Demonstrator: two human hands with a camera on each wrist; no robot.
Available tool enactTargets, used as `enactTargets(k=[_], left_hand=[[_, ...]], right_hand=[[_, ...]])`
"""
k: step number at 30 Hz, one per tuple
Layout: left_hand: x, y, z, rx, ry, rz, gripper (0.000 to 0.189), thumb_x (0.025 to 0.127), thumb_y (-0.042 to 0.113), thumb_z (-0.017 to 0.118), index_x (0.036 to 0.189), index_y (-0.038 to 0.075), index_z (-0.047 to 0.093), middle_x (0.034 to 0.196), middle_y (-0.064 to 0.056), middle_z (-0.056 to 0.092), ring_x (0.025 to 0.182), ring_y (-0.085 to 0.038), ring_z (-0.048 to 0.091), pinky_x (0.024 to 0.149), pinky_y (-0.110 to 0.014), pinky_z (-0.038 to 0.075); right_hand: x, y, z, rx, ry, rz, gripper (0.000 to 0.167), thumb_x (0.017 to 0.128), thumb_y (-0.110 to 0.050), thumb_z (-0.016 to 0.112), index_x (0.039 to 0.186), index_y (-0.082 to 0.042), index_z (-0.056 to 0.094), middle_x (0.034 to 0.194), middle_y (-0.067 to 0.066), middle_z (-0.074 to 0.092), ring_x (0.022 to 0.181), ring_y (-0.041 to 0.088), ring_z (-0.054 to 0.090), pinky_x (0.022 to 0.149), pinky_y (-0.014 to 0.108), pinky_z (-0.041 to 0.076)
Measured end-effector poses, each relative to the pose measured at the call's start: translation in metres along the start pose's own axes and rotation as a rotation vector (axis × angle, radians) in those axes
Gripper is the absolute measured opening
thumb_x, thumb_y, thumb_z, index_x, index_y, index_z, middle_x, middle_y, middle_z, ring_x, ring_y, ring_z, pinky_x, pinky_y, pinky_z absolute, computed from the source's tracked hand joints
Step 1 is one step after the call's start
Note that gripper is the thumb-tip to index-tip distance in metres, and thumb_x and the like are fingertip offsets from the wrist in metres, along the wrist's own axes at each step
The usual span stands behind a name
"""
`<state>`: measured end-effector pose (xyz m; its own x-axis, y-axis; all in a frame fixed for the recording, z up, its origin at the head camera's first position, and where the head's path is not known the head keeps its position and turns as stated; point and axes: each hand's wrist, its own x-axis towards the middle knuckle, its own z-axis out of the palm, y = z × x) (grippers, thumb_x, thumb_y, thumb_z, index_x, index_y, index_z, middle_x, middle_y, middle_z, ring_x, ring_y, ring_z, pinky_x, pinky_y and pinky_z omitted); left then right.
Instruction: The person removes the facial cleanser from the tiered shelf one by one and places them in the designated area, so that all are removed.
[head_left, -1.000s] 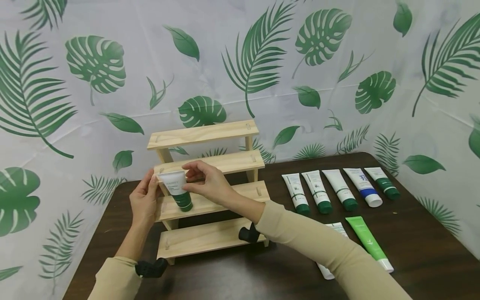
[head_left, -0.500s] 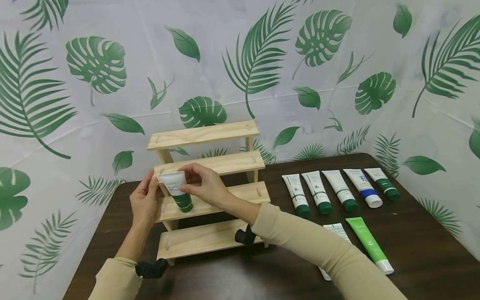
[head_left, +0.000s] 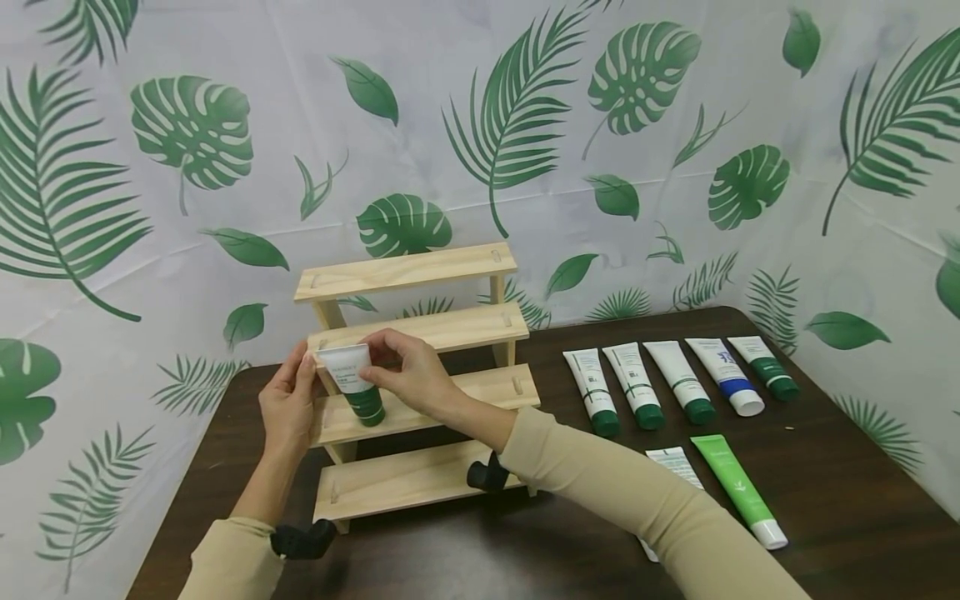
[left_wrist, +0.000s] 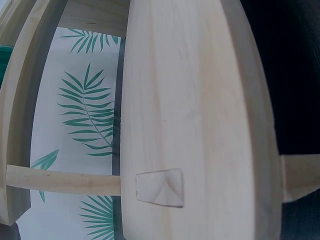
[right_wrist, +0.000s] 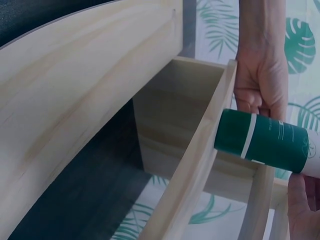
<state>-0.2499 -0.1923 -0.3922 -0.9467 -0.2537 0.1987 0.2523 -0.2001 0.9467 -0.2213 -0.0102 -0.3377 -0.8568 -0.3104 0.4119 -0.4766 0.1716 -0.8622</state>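
A white and green squeeze tube (head_left: 352, 383) stands cap down on the second tier from the bottom of a wooden stepped stand (head_left: 450, 471), leaning slightly back. My right hand (head_left: 420, 375) pinches its upper right side, thumb in front and fingers partly hidden behind. At the stand's left end, my left hand (head_left: 288, 404) grips the edge of the boards close to the tube's top corner. The right wrist view shows the tube's green lower part (right_wrist: 265, 137) on the board's edge, with the left hand (right_wrist: 260, 80) beyond it. Only boards (left_wrist: 185, 110) appear in the left wrist view.
Several white tubes, such as one with a blue band (head_left: 726, 375), lie in a row on the dark table (head_left: 480, 558) at right. Nearer lie a bright green tube (head_left: 738, 492) and a white tube (head_left: 675, 465) partly covered by the right sleeve. A leaf-printed cloth (head_left: 525, 125) hangs behind.
My right thumb has slid slightly lower on the tube, and the right forearm has shifted a little left. The tube and left hand have stayed almost in place.
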Motion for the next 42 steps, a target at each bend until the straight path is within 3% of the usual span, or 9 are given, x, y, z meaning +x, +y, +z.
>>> enactTargets(k=[10,19,24,29,37,42], left_hand=[[-0.001,-0.002,0.001,-0.003,0.009,-0.001,0.048,0.095,0.016,0.054,0.137,-0.004,0.043,0.138,-0.019,0.046,0.095,0.008,0.060,0.086,-0.012,0.049],[-0.001,-0.004,0.003,-0.029,0.016,0.007,0.048,0.095,0.015,0.055,0.136,-0.005,0.044,0.134,-0.011,0.053,0.094,0.007,0.060,0.085,-0.011,0.049],[-0.001,-0.004,0.003,-0.016,0.016,0.012,0.047,0.095,0.015,0.054,0.137,-0.004,0.044,0.135,-0.014,0.050,0.095,0.007,0.060,0.085,-0.011,0.048],[0.000,-0.004,0.001,0.056,-0.002,0.024,0.048,0.096,0.018,0.054,0.138,-0.001,0.043,0.139,-0.021,0.043,0.108,-0.001,0.057,0.087,-0.011,0.048],[0.001,-0.004,0.000,0.084,0.006,0.022,0.047,0.096,0.020,0.053,0.138,0.001,0.044,0.140,-0.022,0.042,0.115,-0.008,0.054,0.086,-0.010,0.047],[0.001,-0.003,0.000,0.078,-0.002,0.014,0.048,0.096,0.020,0.053,0.139,0.000,0.043,0.140,-0.023,0.041,0.118,-0.010,0.052,0.087,-0.011,0.047]], right_hand=[[-0.003,0.000,-0.001,-0.007,0.034,0.010,0.024,0.085,0.001,0.067,0.108,0.005,0.061,0.102,0.018,0.066,0.092,0.023,0.064,0.074,0.014,0.053],[-0.010,-0.005,-0.013,0.042,0.056,0.005,0.022,0.086,-0.001,0.066,0.107,0.004,0.060,0.102,0.019,0.065,0.092,0.025,0.065,0.072,0.019,0.057],[-0.017,-0.007,-0.027,0.047,0.068,0.013,0.020,0.087,-0.003,0.066,0.105,0.003,0.060,0.100,0.017,0.065,0.087,0.018,0.064,0.072,0.021,0.057],[-0.026,-0.009,-0.042,0.077,0.081,0.046,0.020,0.088,-0.003,0.065,0.106,0.003,0.060,0.100,0.018,0.064,0.081,0.009,0.060,0.072,0.024,0.057],[-0.045,-0.014,-0.070,0.116,0.107,0.082,0.020,0.088,-0.001,0.063,0.107,0.005,0.058,0.099,0.020,0.062,0.080,0.011,0.060,0.079,0.040,0.058],[-0.057,-0.015,-0.091,0.083,0.136,0.096,0.021,0.088,0.000,0.063,0.107,0.005,0.058,0.099,0.018,0.062,0.079,0.012,0.059,0.076,0.031,0.057]])
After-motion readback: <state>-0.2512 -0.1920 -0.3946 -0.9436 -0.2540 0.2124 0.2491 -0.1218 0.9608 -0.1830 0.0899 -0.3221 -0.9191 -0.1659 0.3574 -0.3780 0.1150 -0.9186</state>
